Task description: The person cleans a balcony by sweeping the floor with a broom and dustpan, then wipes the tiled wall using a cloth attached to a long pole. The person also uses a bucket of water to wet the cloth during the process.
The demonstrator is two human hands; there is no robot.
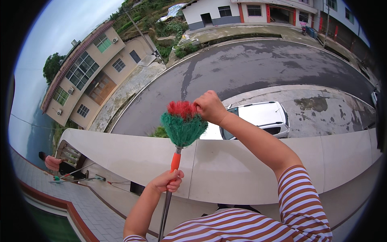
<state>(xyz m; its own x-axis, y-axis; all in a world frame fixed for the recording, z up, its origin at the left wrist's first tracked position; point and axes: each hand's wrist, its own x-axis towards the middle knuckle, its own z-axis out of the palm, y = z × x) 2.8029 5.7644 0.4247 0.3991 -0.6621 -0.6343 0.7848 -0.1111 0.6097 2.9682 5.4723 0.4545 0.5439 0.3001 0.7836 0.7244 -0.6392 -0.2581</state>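
A long-handled duster stands head up before me, its bristle head (184, 127) green below and red on top. My left hand (169, 181) is closed around the handle (176, 161), where an orange plastic grip meets the metal pole that runs down past my striped shirt. At the upper right edge of the red bristles, my right hand (211, 107) has its fingers curled against them. They seem to pinch some bristles, though the fingertips are hidden. The duster head is held above the outer edge of a pale stone parapet (235, 169).
A person (53, 162) in a pink top is at the balcony's far left, near a balustrade. Long-handled cleaning tools (98, 178) lie near that person. Beyond the parapet, below, are a white car (263, 115) and a road (242, 63).
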